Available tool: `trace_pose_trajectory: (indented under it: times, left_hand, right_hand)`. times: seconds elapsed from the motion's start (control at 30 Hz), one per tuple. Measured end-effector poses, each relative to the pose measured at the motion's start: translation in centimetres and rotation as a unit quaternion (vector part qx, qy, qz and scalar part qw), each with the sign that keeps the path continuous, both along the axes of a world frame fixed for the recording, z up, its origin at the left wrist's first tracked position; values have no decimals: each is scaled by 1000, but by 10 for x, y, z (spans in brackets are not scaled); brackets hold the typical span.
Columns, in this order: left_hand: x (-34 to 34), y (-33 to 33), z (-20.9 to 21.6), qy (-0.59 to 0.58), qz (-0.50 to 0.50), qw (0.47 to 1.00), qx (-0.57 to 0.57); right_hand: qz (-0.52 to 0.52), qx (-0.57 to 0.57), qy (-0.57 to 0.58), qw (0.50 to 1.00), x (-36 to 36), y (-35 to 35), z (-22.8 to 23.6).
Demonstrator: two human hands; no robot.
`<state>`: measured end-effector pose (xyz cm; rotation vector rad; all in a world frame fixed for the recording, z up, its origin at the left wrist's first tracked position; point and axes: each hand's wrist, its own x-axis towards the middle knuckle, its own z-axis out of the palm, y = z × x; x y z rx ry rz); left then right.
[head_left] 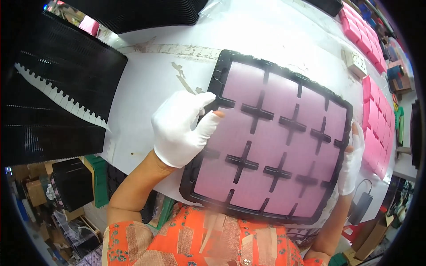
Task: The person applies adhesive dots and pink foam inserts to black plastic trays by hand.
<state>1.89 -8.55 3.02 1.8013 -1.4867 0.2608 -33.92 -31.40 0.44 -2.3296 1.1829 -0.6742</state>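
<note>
A black plastic tray (266, 221) lies tilted in front of me, its near edge close to my body. Cross-shaped black dividers part it into several compartments, and flat pale pink pieces (262, 156) fill them. My left hand (181, 126), in a white glove with a bare thumb tip, has its thumb and fingers closed on the tray's left rim. At the right rim, my gloved right hand (352, 162) grips the side, with bare fingertips showing at the edge. Part of that hand's grip is hidden.
Tall stacks of black trays (57, 119) stand at the left and far left. Bright pink blocks (377, 126) sit along the right side, near a white power socket (354, 63). A black adapter (361, 207) lies at the white table's (146, 80) right edge. Boxes crowd the floor at lower left.
</note>
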Motion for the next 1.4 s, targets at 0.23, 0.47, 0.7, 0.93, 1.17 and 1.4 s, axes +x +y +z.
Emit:
trace_pose_trajectory:
  times: [0.23, 0.47, 0.7, 0.93, 1.17, 1.4]
  left_hand:
    - [-8, -17, 8, -43, -56, 997, -12]
    - [-15, -20, 11, 86, -42, 995, 15]
    - [-13, -26, 23, 29, -56, 997, 35]
    - [-17, -61, 12, -198, -142, 923, 299]
    - [-13, -65, 9, -218, -139, 911, 322]
    - [-15, -63, 14, -243, -99, 908, 326]
  right_hand:
    - [-64, 137, -102, 983, -6, 5, 0]
    - [-23, 146, -156, 977, -1, 2, 9]
    - [-2, 17, 17, 1000, 9, -1, 14]
    - [-5, -146, 248, 958, 19, 5, 9]
    - [-4, -165, 277, 946, 34, 8, 11]
    - [5, -164, 260, 952, 31, 9, 13]
